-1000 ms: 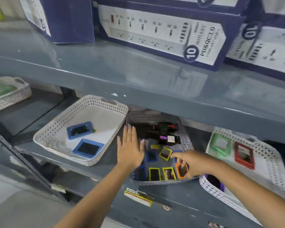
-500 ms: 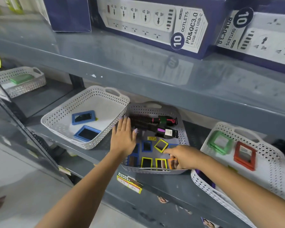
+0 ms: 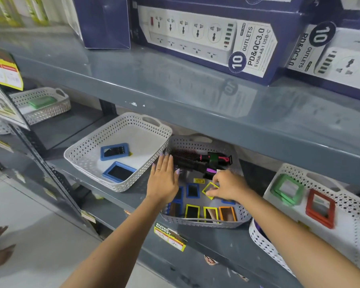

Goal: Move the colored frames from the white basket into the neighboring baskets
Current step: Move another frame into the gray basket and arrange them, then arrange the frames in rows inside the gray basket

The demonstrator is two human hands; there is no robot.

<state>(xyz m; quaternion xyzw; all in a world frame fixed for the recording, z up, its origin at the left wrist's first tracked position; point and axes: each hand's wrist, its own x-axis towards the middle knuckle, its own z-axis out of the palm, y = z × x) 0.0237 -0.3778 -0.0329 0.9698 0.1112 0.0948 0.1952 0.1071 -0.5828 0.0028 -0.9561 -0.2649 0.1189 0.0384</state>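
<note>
The middle white basket point(image 3: 204, 222) holds several small frames: blue point(image 3: 192, 190), yellow point(image 3: 192, 212), orange point(image 3: 227, 213). My right hand point(image 3: 229, 187) pinches a tilted yellow frame point(image 3: 208, 189) in that basket. My left hand point(image 3: 163, 180) lies flat, fingers apart, over the basket's left rim. The left basket point(image 3: 92, 146) contains two blue frames point(image 3: 114, 151) point(image 3: 119, 172). The right basket point(image 3: 353, 206) holds a green frame point(image 3: 287, 189) and a red frame point(image 3: 320, 207).
A hairbrush point(image 3: 187, 156) and dark items lie at the back of the middle basket. The upper shelf point(image 3: 195, 104) overhangs the baskets and carries power-strip boxes point(image 3: 206, 38). Another basket point(image 3: 40, 102) sits far left. A price label point(image 3: 169, 239) hangs on the shelf edge.
My right hand moved from the orange frame at the basket's front up to the tilted yellow frame and pinched it. The left hand stayed at the rim. The view shifted.
</note>
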